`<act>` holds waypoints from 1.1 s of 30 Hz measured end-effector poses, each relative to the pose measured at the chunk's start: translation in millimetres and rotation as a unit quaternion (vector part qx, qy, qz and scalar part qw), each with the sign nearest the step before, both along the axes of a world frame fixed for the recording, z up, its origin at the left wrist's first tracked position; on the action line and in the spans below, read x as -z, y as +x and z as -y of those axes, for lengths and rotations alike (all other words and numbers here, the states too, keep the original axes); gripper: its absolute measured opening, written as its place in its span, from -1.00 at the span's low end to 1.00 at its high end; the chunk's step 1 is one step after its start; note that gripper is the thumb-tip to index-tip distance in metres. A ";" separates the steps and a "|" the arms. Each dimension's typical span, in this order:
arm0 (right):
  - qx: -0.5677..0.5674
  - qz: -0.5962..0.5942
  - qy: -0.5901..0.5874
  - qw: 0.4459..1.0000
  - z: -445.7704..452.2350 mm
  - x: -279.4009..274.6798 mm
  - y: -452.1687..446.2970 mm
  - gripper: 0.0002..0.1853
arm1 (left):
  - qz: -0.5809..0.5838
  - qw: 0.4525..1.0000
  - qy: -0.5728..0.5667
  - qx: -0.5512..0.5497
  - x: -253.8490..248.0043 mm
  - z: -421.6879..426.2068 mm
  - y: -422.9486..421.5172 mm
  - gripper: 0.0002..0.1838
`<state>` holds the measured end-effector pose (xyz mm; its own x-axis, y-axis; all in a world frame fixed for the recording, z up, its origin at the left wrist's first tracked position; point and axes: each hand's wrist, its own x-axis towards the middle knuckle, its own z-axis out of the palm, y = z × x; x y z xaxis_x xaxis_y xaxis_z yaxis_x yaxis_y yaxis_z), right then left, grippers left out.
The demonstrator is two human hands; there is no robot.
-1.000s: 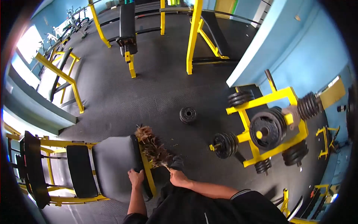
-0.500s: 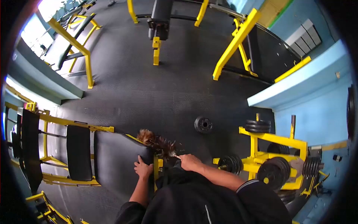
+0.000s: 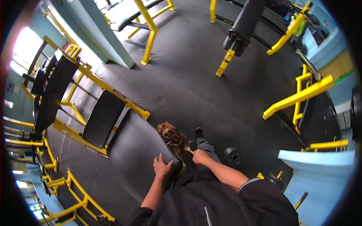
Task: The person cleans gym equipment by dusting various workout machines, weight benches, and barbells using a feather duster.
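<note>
"How do the hands stand, starting nearest?"

"The left hand [image 3: 162, 167] is over the near right part of the large black pad [image 3: 132, 150], fingers spread apart. I can't tell whether the palm presses down. The right hand [image 3: 201, 157] is wrapped around the handle of the feather duster [image 3: 174, 137]."

"Where is the duster?"

"Just past the left hand, along the pad's right edge. Its brown feathers point to the far left; whether they touch the edge or only lie beside it, I can't tell."

"What has just changed?"

"The view has swung around, so the pad runs at a slant now. A second ago the left hand's fingers were drawn in closer; now they fan out. A trouser leg [image 3: 206, 147] also shows plainly, stretched out to the duster's right. The duster itself is still by that same edge."

"Meaning what for the work?"

"I'd judge the edge is still where the work is, with the left hand as a light steady at most."

"And farther out?"

"A weight plate [image 3: 232, 155] lies on the floor to the right of the leg. Leftward beyond the large pad is a smaller pad [image 3: 103, 118] on the yellow frame. Farthest are a blue pillar [image 3: 102, 30] on the left and a black bench [image 3: 245, 22] right of centre."
</note>
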<state>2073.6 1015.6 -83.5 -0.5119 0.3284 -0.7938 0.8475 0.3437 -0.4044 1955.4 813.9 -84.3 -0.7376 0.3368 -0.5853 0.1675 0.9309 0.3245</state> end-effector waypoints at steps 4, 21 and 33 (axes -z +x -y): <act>0.023 -0.057 -0.054 0.997 -41.6 11.9 -53.0 -0.67 | 0.026 0.996 -0.023 -0.082 8.3 -28.2 -15.0 -0.07; -0.032 0.029 -0.166 0.985 -77.1 185.3 -263.6 -0.72 | 0.093 0.958 -0.199 -0.185 112.8 -109.9 -138.7 0.01; -0.074 -0.036 -0.087 0.993 -56.7 232.7 -390.5 -0.69 | 0.063 0.944 -0.282 -0.157 118.2 -126.6 -137.9 -0.14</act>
